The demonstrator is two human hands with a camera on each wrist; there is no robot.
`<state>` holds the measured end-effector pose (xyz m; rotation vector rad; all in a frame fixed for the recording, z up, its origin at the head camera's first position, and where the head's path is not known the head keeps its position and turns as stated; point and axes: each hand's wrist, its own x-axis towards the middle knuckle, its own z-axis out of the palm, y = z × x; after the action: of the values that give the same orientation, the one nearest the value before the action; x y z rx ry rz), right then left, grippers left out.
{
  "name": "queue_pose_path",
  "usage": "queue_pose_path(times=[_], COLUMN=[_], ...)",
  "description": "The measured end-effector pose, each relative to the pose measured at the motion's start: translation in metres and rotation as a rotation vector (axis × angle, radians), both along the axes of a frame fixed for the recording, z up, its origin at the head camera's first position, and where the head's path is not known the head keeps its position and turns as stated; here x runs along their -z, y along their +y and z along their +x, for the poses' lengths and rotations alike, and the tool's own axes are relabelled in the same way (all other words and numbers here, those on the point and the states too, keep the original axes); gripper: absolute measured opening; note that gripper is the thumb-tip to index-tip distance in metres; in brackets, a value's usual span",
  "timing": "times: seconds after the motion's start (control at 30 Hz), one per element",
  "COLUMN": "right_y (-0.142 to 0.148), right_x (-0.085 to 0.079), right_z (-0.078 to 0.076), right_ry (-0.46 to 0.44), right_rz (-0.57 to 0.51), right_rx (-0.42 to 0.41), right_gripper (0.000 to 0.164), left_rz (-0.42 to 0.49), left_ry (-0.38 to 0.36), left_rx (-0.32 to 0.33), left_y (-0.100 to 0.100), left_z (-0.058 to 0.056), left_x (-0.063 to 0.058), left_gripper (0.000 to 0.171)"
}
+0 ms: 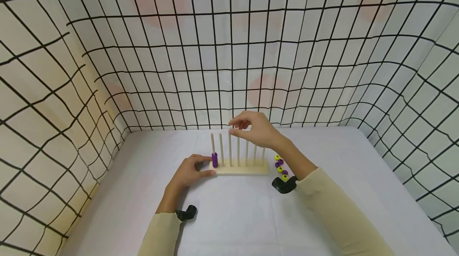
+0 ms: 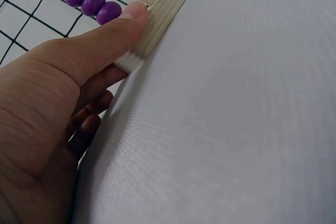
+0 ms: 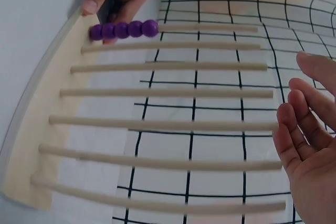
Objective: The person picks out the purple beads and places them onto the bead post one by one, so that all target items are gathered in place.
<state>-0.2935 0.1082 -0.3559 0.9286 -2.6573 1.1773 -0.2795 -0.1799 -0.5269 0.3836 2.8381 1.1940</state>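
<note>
A pale wooden peg rack [image 1: 247, 172] stands on the white cloth, with a row of upright pegs. Several purple beads [image 1: 214, 160] are stacked on its leftmost peg; the other pegs are bare. My left hand [image 1: 189, 172] grips the rack's left end, thumb on the near edge [image 2: 136, 11] and fingers behind. Over the rack's middle pegs is my right hand [image 1: 256, 128], fingers loosely bent and thumb apart. Nothing shows between those fingers in the right wrist view, where the fingertips [image 3: 286, 119] are close to the peg tops.
Loose yellow beads [image 1: 280, 169] and purple beads [image 1: 281, 162] lie on the cloth right of the rack, partly beside the right forearm. A black wire grid [image 1: 229, 56] with white backing encloses the back and sides of the table [image 1: 229, 220].
</note>
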Motion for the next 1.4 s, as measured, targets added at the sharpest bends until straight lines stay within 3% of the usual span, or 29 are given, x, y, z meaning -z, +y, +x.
queue_pose_path(times=[0.63, 1.0, 1.4], right_y=[0.082, 0.128, 0.151], right_x=[0.016, 0.040, 0.071], right_z=[0.015, 0.021, 0.024], right_ry=[-0.005, -0.005, -0.075], right_rz=[0.012, 0.060, 0.109], right_rx=[0.193, 0.275, 0.320], right_gripper=[0.029, 0.031, 0.036], left_rz=[-0.019, -0.010, -0.008], left_ry=[0.014, 0.014, 0.018], left_rx=[-0.001, 0.010, 0.008], left_y=[-0.002, -0.001, -0.001], left_z=[0.001, 0.000, -0.001], left_x=[0.000, 0.002, 0.004], left_gripper=[0.056, 0.056, 0.056])
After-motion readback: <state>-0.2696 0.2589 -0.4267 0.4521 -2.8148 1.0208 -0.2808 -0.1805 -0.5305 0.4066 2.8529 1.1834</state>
